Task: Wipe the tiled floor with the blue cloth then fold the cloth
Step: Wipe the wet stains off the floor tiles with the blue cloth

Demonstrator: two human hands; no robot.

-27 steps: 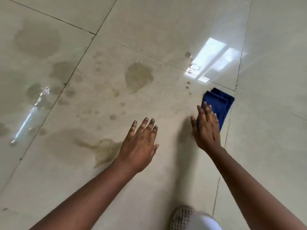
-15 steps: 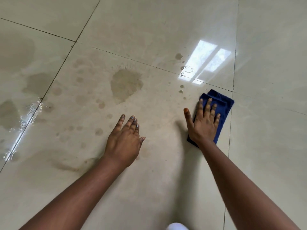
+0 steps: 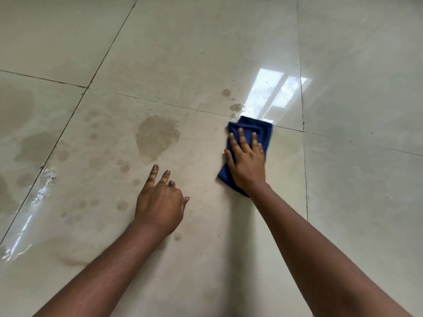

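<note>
A folded blue cloth (image 3: 263,131) lies flat on the glossy beige tiled floor (image 3: 187,53), right of centre. My right hand (image 3: 247,163) presses down on it with fingers spread, covering its middle. The cloth's far edge touches a grout line, just short of small water drops (image 3: 238,108). My left hand (image 3: 160,200) rests on the tile to the left, fingers apart, holding nothing. A large brownish wet stain (image 3: 155,138) sits between the left hand and the far grout line.
More wet patches and small spots (image 3: 34,145) spread over the left tiles, with a shiny puddle (image 3: 43,186) along the left grout line. A bright window reflection (image 3: 274,92) lies beyond the cloth. The right-hand tiles look dry.
My right hand has pushed the cloth forward and a little left, up to the grout line near the drops. The left hand stays planted. The view has shifted forward.
</note>
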